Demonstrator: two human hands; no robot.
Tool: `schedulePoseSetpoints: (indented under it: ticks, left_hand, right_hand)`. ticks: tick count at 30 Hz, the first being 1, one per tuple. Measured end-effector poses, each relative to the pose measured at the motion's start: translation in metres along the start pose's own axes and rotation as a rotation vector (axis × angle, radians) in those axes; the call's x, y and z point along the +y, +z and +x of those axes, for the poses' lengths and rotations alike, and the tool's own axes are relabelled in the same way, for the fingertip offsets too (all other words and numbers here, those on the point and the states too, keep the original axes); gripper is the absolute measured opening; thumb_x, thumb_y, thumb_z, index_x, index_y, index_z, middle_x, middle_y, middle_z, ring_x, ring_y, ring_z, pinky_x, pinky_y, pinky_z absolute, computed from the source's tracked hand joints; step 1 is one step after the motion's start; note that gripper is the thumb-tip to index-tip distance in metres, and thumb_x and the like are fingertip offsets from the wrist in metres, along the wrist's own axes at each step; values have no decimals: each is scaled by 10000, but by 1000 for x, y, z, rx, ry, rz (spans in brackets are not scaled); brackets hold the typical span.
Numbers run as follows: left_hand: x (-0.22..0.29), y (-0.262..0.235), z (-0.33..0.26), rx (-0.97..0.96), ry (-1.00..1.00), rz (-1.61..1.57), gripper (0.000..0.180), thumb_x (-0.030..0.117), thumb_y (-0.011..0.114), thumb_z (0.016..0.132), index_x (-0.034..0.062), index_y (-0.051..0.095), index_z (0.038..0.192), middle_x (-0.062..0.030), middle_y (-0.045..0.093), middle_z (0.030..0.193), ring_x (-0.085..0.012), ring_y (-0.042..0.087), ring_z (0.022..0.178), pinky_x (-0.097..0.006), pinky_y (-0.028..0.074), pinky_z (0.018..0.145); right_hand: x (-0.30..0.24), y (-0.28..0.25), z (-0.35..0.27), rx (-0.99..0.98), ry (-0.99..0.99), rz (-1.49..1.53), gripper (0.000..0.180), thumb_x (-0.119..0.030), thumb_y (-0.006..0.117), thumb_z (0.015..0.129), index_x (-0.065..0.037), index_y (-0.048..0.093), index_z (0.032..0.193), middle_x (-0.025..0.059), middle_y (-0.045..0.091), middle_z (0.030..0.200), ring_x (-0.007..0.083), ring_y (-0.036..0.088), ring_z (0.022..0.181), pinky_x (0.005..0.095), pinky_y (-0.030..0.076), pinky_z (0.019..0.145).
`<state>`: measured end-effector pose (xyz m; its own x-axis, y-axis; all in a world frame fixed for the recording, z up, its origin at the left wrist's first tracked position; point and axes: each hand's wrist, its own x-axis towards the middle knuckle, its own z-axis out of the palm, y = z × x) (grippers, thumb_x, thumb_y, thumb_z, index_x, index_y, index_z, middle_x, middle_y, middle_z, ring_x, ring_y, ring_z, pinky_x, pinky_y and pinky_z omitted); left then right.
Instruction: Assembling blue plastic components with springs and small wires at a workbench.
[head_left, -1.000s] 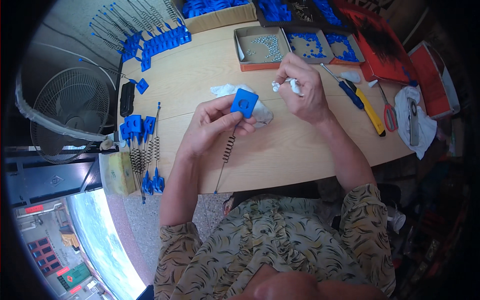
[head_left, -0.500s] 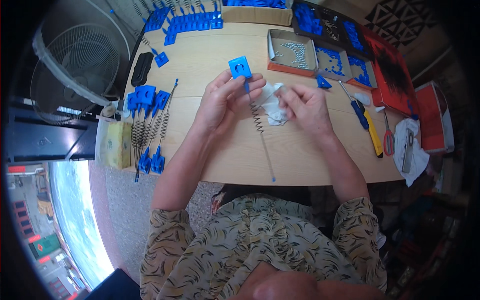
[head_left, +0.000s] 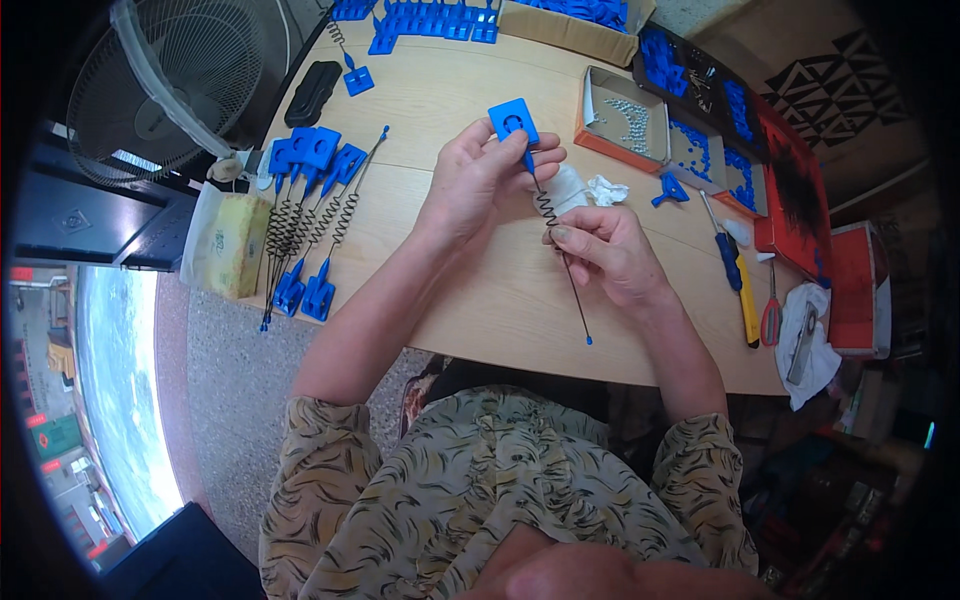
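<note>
Left hand (head_left: 478, 182) grips blue square clip (head_left: 511, 107) over worktop (head_left: 465, 300), thumb on its face; right hand (head_left: 612, 252) pinches its coiled wire (head_left: 545, 205) near coil's lower end. White cloth (head_left: 566, 188) just beyond right hand; similar clips (head_left: 313, 148) left of left hand.

The left grip (head_left: 485, 170) holds a blue square clip (head_left: 513, 112); the right grip (head_left: 612, 258) pinches the coiled wire (head_left: 577, 303) running down from it. On the wooden surface (head_left: 480, 305), similar blue clips (head_left: 313, 152) lie at left, crumpled white tissue (head_left: 607, 190) beyond the right grip, scissors (head_left: 770, 322) at right.
</note>
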<state>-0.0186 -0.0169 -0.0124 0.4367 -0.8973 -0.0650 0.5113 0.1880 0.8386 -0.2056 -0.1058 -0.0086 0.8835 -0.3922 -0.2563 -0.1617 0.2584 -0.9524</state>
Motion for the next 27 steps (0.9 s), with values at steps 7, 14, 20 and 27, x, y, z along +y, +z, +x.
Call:
schedulePoseSetpoints:
  ticks: [7, 14, 20, 27]
  left_hand:
    - [0, -2, 0, 9, 35, -70, 404, 183, 597, 1008, -91, 479, 1281, -255, 630, 1211, -295, 680, 1099, -345, 582, 969]
    - [5, -17, 6, -30, -56, 94, 418, 177, 648, 963, -70, 519, 1276, -165, 686, 1125, -231, 699, 1035, -322, 585, 937]
    - [10, -27, 1, -1, 80, 288, 471, 156, 687, 932, -66, 531, 1316, -159, 690, 1140, -194, 708, 990, -342, 591, 859]
    - [25, -10, -59, 292, 973, 1233, 418, 179, 793, 813, 75, 676, 1201, -118, 661, 1214, -328, 606, 1174, -438, 462, 984]
  right_hand:
    - [-2, -2, 1, -22, -16, -38, 266, -218, 684, 940, 42, 709, 994, 7, 626, 740, 44, 509, 543, 194, 372, 500]
    - [-2, -22, -1, 13, -19, 17, 253, -219, 695, 911, 30, 689, 957, 14, 625, 736, 42, 504, 531, 196, 370, 476]
    - [-9, -30, -1, 7, -125, 7, 205, -172, 712, 901, 28, 678, 936, 1, 616, 733, 41, 518, 551, 194, 382, 486]
    - [-11, -21, -10, 239, -348, -482, 131, -26, 765, 849, 4, 705, 962, -18, 624, 790, 40, 536, 622, 207, 406, 564]
